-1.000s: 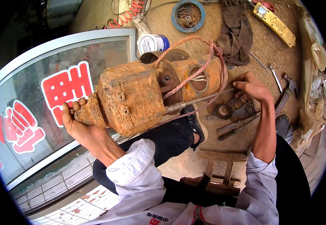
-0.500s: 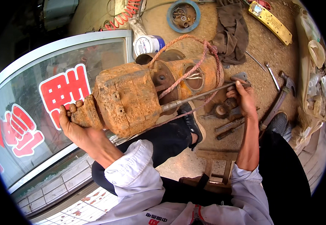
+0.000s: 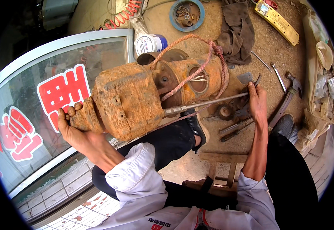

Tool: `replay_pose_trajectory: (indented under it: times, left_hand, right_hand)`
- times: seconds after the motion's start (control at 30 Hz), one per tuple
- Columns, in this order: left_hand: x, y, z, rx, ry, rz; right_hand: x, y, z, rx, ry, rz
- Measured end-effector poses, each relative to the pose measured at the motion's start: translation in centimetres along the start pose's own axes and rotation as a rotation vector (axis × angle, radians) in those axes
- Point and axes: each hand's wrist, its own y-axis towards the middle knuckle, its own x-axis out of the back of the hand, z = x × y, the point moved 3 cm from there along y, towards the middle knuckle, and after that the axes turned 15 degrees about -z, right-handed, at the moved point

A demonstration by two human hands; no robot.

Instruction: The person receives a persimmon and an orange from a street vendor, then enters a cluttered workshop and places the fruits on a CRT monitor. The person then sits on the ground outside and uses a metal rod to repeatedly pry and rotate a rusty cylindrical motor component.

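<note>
A large, rusty motor-pump body (image 3: 126, 101) lies across the view, with pinkish rope (image 3: 190, 78) looped over its right part. My left hand (image 3: 80, 134) is closed round its narrow left end, fingertips showing over the far side. My right hand (image 3: 257, 101) grips the right end of a long-shafted socket wrench (image 3: 205, 104), and a short bent piece sticks up past the fingers. The wrench's thicker left end meets the rusty body low on its right face; the exact contact is hidden.
A framed glass panel (image 3: 59, 50) stands at left. Beyond the body are a white-blue bucket (image 3: 151, 44), a blue-rimmed bowl (image 3: 171, 19) of small parts and a dark cloth (image 3: 238, 38). At right lie a hammer (image 3: 284, 101) and a spanner (image 3: 279, 76). A wooden stool (image 3: 222, 158) is nearer.
My right hand has shifted slightly right and down and turned. The wrench's bent end now points up instead of right. My left hand and the rusty body have moved only slightly.
</note>
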Motion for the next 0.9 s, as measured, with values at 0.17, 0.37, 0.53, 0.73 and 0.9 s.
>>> replay_pose_trajectory:
  times: [0.17,0.37,0.53,0.73,0.9]
  left_hand:
    - [0.4,0.5,0.0,-0.018,0.018,-0.005]
    - [0.3,0.3,0.0,-0.003,0.032,-0.025]
    - [0.6,0.6,-0.1,0.003,0.013,-0.001]
    - [0.7,0.5,0.2,0.004,0.023,-0.019]
    - [0.5,0.6,-0.1,0.008,0.0,-0.014]
  right_hand:
    - [1.1,0.5,1.2,0.201,-0.329,-0.103]
    - [1.3,0.6,2.1,0.295,-0.42,0.034]
    - [0.7,0.9,3.9,0.302,-0.756,0.271]
    - [2.2,1.1,5.7,0.381,-0.509,0.28]
    - [4.7,3.2,2.2,-0.197,0.29,0.541]
